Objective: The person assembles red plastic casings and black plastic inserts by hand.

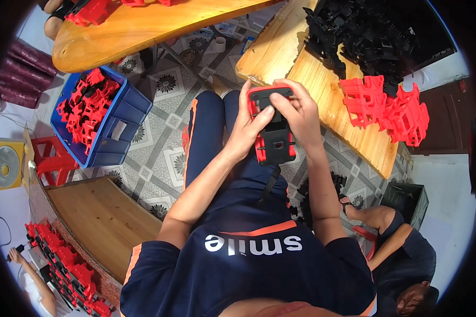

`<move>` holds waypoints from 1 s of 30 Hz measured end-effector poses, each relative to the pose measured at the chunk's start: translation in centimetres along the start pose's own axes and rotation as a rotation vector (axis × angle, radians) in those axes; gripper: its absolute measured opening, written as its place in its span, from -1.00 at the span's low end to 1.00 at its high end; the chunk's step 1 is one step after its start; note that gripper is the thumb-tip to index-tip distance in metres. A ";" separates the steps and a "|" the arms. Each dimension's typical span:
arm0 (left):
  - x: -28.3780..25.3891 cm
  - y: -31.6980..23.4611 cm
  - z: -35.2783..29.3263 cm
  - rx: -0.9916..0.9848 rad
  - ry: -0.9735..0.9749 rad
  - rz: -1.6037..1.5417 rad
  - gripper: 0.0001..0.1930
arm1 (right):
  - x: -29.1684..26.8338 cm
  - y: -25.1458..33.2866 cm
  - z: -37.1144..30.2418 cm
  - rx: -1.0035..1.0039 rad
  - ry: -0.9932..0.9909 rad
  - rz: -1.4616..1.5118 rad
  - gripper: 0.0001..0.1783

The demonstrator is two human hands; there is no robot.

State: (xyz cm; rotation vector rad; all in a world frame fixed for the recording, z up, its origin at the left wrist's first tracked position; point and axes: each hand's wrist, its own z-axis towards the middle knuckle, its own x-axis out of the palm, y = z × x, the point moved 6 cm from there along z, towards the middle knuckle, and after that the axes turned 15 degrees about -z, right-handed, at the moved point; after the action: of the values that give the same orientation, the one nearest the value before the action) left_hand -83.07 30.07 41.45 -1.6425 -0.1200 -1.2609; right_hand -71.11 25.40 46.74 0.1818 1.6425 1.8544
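Head view | frame centre: left hand [242,129] and right hand [304,113] clamped on red-and-black rectangular plastic casing [275,138] | I judge thumb-pressing underway; next needs even pressure.

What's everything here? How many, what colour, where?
held piece: 1, red and black, in both hands
black parts: many, black, right table's far end
red parts: many, red, top and right tables
crate: 1, blue, left
pieces: many, red and black, crate and bottom left
tables: 2, yellowish wood, top and right
board: 1, brown, lower left
fan: 1, yellow and grey, left
stool: 1, red, beside crate
curtain: 1, purple, upper left
bin: 1, dark, right
co-workers: 3, dark or white clothes, edges
left hand: 1, bare, middle
right hand: 1, bare, middle
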 end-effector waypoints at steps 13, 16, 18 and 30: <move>0.1 -14.2 -5.4 0.559 -0.052 0.508 0.24 | 8.8 4.6 -1.6 -0.049 0.720 0.366 -0.17; 0.4 -15.2 -7.7 0.652 -0.120 0.329 0.27 | 10.8 6.9 -2.9 -0.170 0.698 0.404 -0.20; 0.0 -17.4 -7.9 0.666 -0.136 0.279 0.23 | 12.6 8.1 -2.3 -0.179 0.703 0.369 -0.12; -26.0 -57.9 10.9 0.918 -0.658 0.076 -0.61 | 3.8 0.6 -2.9 0.084 0.401 -0.100 -0.54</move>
State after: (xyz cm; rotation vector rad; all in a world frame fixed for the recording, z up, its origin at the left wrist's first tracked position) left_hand -122.27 77.91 59.42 -1.1431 -0.8896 -0.4168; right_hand -75.75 25.02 45.48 -0.2504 1.9574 1.8294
